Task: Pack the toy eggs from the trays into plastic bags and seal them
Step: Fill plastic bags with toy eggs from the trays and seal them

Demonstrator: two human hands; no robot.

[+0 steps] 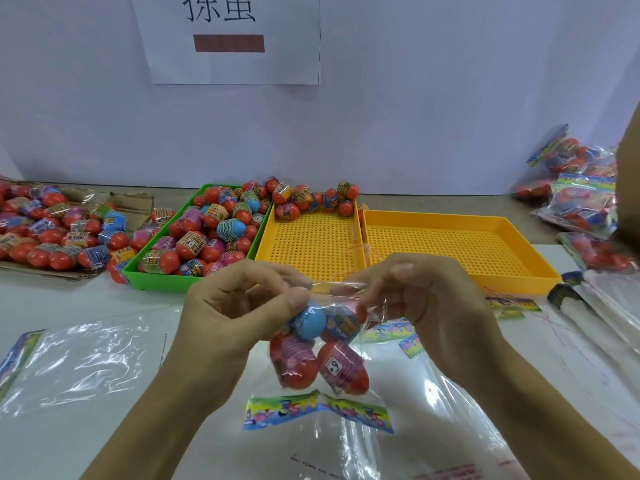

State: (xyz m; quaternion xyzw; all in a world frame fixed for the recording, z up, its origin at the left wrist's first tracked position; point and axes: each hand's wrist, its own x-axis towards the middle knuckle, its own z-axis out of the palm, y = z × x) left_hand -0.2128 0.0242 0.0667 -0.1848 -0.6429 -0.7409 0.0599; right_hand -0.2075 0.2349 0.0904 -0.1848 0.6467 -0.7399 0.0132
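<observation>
In the centre of the frame both hands hold a clear plastic bag (320, 344) above the white table (69, 296). The left hand (239, 306) pinches the bag's top edge from the left, and the right hand (433, 299) pinches the same edge from the right, fingers curled over the film. Four toy eggs (304, 358) hang inside, bunched together, and a colourful printed strip runs along the bag's lower edge.

Behind the hands, in mid-frame, three trays sit side by side, edges touching or nearly so. The green tray (156, 278) at the left is heaped with eggs. The middle yellow tray (311, 247) holds eggs only along its far edge. The right yellow tray (450, 244) shows its bare perforated floor.

At the left edge, loose eggs (45, 226) lie piled on cardboard. An empty bag (79, 355) lies flat at lower left. Filled bags (581, 192) are stacked at the upper right edge, and more flat bags (606, 306) lie just below them.
</observation>
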